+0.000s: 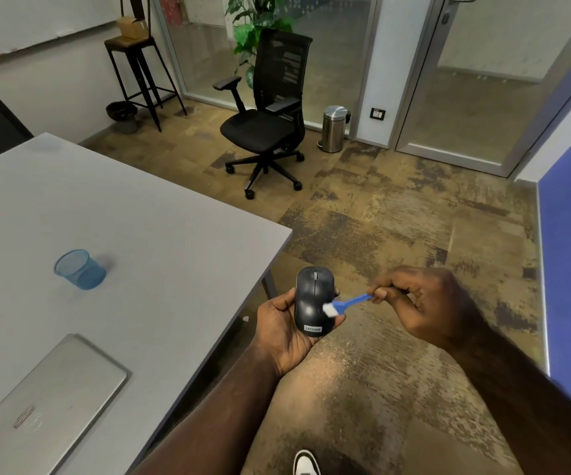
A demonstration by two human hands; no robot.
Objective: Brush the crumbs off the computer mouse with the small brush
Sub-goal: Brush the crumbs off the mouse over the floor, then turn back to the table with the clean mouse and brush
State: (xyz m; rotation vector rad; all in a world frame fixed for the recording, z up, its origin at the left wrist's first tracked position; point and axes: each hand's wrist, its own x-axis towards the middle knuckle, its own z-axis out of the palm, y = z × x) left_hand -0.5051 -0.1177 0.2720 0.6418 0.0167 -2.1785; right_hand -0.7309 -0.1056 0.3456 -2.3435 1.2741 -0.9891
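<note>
A black computer mouse (313, 298) with a small label at its near end lies face up in my left hand (282, 332), held over the floor just off the table's corner. My right hand (421, 303) pinches the handle of a small blue brush (347, 303). The brush's white bristles touch the right side of the mouse. No crumbs are visible on the mouse at this size.
A grey table (140, 234) fills the left, with a blue mesh cup (80, 269) and a closed silver laptop (44, 406) on it. A black office chair (266, 111), a steel bin (333, 128) and a tall stool (140, 70) stand farther back on the carpet.
</note>
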